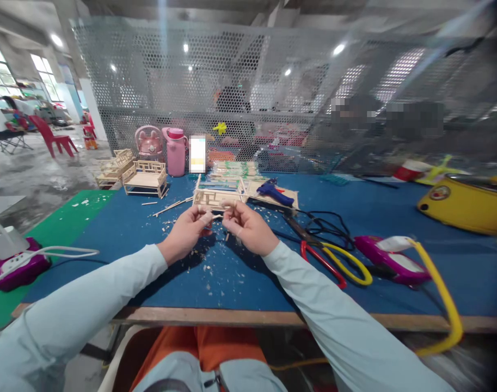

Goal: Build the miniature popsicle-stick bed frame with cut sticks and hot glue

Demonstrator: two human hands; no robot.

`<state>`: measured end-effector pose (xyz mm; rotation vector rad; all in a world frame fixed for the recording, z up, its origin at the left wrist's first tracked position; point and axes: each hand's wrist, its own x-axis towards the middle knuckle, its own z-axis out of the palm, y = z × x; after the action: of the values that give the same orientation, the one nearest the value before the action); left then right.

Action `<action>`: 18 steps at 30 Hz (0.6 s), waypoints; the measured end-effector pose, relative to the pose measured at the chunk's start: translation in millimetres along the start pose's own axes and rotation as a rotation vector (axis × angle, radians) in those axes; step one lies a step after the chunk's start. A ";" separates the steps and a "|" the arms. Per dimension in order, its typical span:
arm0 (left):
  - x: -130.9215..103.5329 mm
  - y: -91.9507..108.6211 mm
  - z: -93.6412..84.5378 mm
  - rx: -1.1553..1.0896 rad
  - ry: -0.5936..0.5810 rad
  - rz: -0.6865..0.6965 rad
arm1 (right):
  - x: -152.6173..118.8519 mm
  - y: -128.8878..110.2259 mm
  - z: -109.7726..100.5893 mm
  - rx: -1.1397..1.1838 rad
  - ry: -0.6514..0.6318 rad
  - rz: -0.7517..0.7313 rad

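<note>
My left hand and my right hand face each other over the blue table, fingers closed in a pinch. Between their fingertips spans a short pale wooden stick, partly hidden by the fingers. White coverings wrap some of my fingertips. Just beyond the hands stands a small wooden frame made of thin sticks, its front partly covered by my fingers. A blue glue gun lies to the right of this frame. Nearer my right forearm rest scissors with one red and one yellow handle.
Miniature wooden benches stand at the back left, near a pink bottle and a lit screen. Bundled sticks lie behind the frame. Purple power strips with cords sit at both sides. A yellow container is far right.
</note>
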<state>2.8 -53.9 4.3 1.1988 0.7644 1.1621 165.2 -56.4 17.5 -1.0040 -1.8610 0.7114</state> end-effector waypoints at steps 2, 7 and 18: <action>-1.0 -0.4 1.4 -0.009 0.000 -0.008 | -0.5 0.0 1.8 -0.053 0.023 -0.035; -0.6 -6.0 2.9 0.072 0.005 0.003 | 3.7 -2.3 -3.9 -0.321 0.112 -0.208; 47.8 33.4 -30.3 0.996 -0.027 0.609 | 55.3 -7.9 -27.9 -1.091 0.122 -0.551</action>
<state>-20.9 -0.8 34.9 2.3920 1.0371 1.2610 171.4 -10.9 59.9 -1.0198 -2.2596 -0.7719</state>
